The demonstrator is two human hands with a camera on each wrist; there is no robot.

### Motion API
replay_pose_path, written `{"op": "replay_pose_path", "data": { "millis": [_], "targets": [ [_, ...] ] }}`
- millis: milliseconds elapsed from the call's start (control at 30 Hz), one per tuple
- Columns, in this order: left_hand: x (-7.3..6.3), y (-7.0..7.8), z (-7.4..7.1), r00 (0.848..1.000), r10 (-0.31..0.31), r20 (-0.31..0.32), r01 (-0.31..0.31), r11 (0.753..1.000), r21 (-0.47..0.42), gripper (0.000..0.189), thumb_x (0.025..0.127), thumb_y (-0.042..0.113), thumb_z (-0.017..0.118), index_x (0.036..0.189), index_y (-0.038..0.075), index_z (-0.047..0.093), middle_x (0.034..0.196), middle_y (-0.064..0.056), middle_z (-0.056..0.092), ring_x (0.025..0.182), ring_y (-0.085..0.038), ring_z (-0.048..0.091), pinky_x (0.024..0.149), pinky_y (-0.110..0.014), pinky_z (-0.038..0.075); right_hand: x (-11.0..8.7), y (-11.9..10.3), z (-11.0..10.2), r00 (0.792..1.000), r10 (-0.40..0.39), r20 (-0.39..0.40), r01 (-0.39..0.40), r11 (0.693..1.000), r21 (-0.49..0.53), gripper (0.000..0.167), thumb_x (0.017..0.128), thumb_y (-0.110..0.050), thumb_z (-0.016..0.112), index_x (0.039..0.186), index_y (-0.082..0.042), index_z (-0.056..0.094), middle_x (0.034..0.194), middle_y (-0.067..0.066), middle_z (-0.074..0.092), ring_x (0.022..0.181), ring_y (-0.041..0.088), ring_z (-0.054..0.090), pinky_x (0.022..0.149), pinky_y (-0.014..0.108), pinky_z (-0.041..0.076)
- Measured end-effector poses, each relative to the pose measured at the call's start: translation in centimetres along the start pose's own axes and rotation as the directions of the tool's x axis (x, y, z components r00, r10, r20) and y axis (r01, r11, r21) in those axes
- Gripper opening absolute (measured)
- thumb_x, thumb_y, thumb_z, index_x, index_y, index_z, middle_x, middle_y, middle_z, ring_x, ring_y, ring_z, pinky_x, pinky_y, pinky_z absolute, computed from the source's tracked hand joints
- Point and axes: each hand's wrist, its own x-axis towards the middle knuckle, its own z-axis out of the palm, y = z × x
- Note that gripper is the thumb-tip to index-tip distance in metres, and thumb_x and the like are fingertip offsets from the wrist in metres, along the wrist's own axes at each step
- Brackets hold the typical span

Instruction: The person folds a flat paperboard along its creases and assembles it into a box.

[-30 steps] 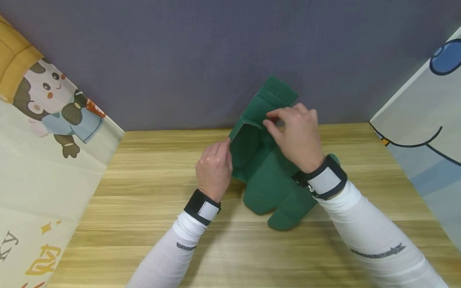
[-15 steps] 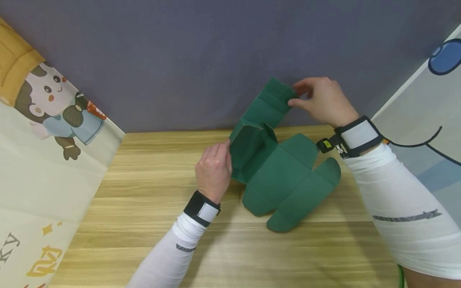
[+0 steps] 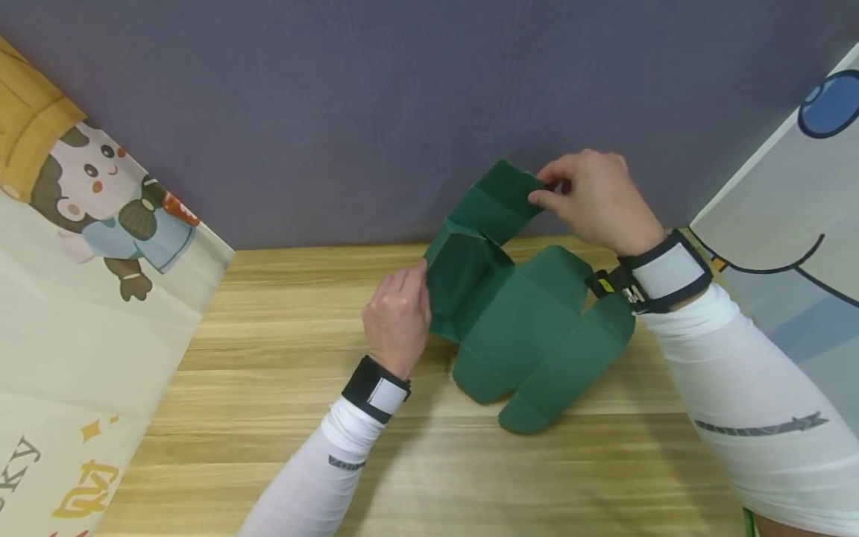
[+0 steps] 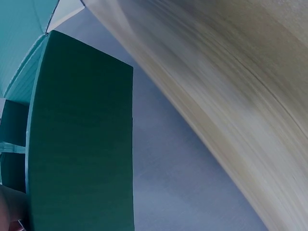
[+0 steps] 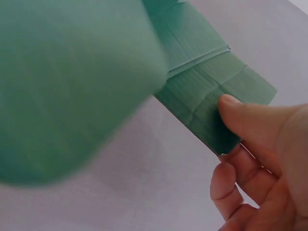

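Note:
A green cardboard box [image 3: 530,321], partly folded, stands on the table with its lid panels and side flaps spread toward the right. My left hand [image 3: 397,317] grips the box's left wall by its edge; in the left wrist view that green wall [image 4: 82,139] fills much of the left side, with a bit of finger at the corner. At the far end, my right hand [image 3: 597,198] pinches the outer flap [image 3: 513,188] at its right edge. The right wrist view shows the thumb [image 5: 240,113] on top of this creased flap and fingers beneath it.
The wood-grain table [image 3: 282,358] lies under the box. Behind it rises a grey-blue wall [image 3: 335,127], close to the raised flap. Printed cartoon panels stand at the left [image 3: 134,216] and the right [image 3: 792,224].
My right hand has moved from the box's middle up and right to the far flap and taken hold of it. The flap has since bent inward slightly. My left hand stays put.

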Motion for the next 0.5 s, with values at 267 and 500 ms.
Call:
{"op": "replay_pose_path", "data": {
  "millis": [267, 500],
  "targets": [
    [0.1, -0.4, 0.1, 1.0, -0.007, 0.004, 0.007, 1.0, -0.006, 0.022, 0.095, 0.011, 0.056, 0.112, 0.012, 0.069, 0.098, -0.004, 0.073, 0.079, -0.022, 0.068, 0.059, -0.037, 0.058, -2.0, -2.0, 0.7, 0.991, -0.1, -0.086, 0.097, 0.994, -0.041, 0.015, 0.088, -0.022, 0.072, 0.098, -0.011, 0.075, 0.089, 0.006, 0.071, 0.083, 0.023, 0.054, 0.076, 0.048, 0.031],
    [0.2, -0.5, 0.2, 1.0, -0.009, 0.001, 0.009, 1.0, 0.016, 0.022, 0.093, 0.009, 0.056, 0.112, 0.012, 0.069, 0.098, -0.003, 0.073, 0.078, -0.022, 0.069, 0.056, -0.037, 0.057, -3.5, -3.0, 2.4, 0.973, -0.182, -0.14, 0.171, 0.982, -0.085, 0.011, 0.085, -0.019, 0.075, 0.093, -0.012, 0.075, 0.084, 0.002, 0.07, 0.08, 0.02, 0.056, 0.068, 0.042, 0.029]
  ]
}}
